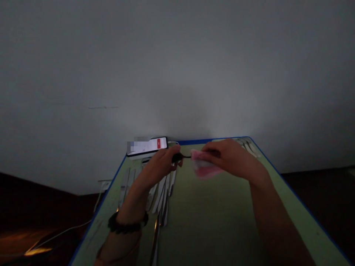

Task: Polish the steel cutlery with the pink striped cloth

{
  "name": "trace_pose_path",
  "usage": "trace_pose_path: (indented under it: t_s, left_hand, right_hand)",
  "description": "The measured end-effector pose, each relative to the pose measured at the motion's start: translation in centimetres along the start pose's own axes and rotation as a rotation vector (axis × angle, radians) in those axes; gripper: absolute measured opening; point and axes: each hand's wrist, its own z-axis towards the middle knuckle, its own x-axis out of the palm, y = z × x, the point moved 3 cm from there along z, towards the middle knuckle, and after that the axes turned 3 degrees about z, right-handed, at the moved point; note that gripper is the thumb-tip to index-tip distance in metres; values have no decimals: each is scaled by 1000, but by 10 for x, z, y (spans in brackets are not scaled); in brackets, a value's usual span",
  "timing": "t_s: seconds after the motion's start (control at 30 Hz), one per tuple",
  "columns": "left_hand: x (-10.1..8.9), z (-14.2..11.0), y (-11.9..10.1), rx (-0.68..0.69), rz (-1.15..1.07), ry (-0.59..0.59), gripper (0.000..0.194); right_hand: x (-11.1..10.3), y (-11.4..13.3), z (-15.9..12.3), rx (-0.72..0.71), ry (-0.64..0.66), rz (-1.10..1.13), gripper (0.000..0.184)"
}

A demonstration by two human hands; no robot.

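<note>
Over the far half of the table, my left hand (165, 160) pinches the dark oval head of a spoon (177, 158). The spoon lies roughly level, its thin neck running right into a pink and white cloth (206, 168). My right hand (226, 157) grips that cloth, which is folded around the handle and hides its far end. Beneath and beside my left forearm, several metal knives and other cutlery (161, 195) lie on the table, partly covered by the arm.
The pale green table (210, 221) has a blue edge and stands against a grey wall (188, 74). A lit phone (146, 147) rests at the back left. More cutlery (249, 147) lies at the back right corner. A white cable (63, 231) hangs at the left.
</note>
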Motion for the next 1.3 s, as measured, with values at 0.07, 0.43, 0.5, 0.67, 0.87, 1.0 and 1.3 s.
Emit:
trace_pose_path:
  t_s: [0.07, 0.43, 0.5, 0.67, 0.87, 1.0, 1.3]
  left_hand:
    - [-1, 0, 2, -10, -10, -23, 35]
    - [1, 2, -2, 101, 232, 19, 42]
    - [2, 2, 1, 71, 178, 29, 41]
    - [-5, -1, 5, -28, 58, -44, 42]
    - [-14, -3, 5, -69, -7, -142, 41]
    - [-20, -2, 8, -93, -80, -213, 41]
    - [-21, 3, 8, -61, 192, -261, 33]
  right_hand:
    - [-8, -7, -3, 43, -86, 15, 43]
    - [-16, 5, -5, 2, -19, 102, 33]
    - [-11, 8, -6, -24, 80, 130, 29]
    - [-1, 13, -3, -108, 123, 148, 32]
    - [-8, -11, -5, -26, 119, 182, 39]
    - [-14, -36, -10, 159, 45, 248, 51]
    - [20, -35, 24, 246, -313, 660, 57]
